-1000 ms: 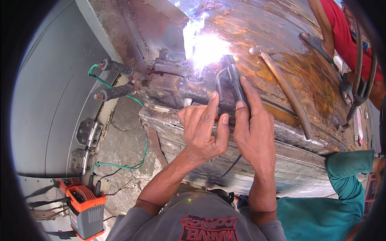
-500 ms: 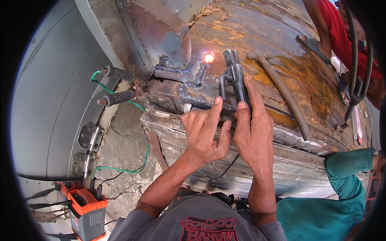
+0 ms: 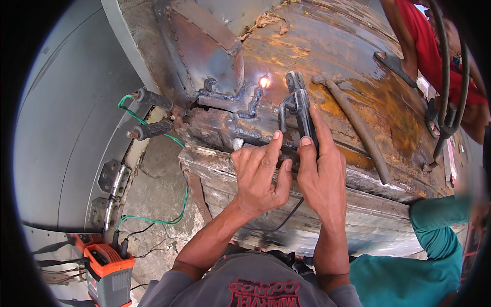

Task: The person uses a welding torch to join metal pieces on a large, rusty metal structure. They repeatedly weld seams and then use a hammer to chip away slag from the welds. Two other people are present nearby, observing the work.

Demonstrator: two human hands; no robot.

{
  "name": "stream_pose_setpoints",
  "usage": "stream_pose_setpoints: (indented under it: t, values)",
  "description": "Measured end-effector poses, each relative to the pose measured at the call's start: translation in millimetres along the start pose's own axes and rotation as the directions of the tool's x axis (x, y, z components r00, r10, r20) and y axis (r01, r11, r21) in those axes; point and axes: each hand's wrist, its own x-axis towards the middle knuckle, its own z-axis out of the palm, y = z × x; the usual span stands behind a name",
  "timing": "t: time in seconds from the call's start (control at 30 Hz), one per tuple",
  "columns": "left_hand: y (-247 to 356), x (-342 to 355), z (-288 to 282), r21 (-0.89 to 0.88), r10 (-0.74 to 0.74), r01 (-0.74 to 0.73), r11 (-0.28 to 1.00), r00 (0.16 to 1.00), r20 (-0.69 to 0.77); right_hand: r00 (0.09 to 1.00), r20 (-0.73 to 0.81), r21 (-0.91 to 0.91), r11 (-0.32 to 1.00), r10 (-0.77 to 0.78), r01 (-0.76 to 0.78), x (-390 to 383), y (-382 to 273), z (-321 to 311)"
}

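"Head view: what's held?"
"My right fingers grip the electrode holder, its tip near the glowing spot; my left fingers (half curled), I can't tell whether they hold anything."

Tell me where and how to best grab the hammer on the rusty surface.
The hammer is probably best gripped across the near end of its handle, from the near side: that long, slim end points toward the camera, with the head farther away.
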Motion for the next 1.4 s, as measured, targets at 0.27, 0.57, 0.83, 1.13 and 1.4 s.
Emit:
stream_pose_setpoints:
  t: [0.27, 0.57, 0.83, 1.13, 1.4]
  values:
    - [1, 2, -8, -0.162, 0.067, -0.06, 0.985, 0.997, 0.039, 0.998, -0.064, 0.159, 0.987, -0.014, 0.024, -15, 6, 0]
    - [34, 8, -37, -0.344, -0.125, 0.25, 0.905, 0.929, 0.349, 0.993, -0.09, 0.205, 0.974, -0.08, 0.097, -44, -3, -8]
    - [89, -3, -75, -0.505, -0.482, 0.767, 0.396, 0.642, 0.597, 0.931, 0.102, -0.072, 0.931, -0.35, 0.358, -74, -18, -41]
    - [94, -61, -126, -0.634, -0.548, 0.766, 0.108, 0.578, 0.605, 0.992, 0.103, -0.808, 0.587, 0.065, 0.046, 22, 46, -111]
    - [110, -76, -128, -0.543, -0.647, 0.781, 0.308, 0.59, 0.483, 0.993, 0.111, -0.512, 0.854, -0.035, 0.087, 28, 47, -108]
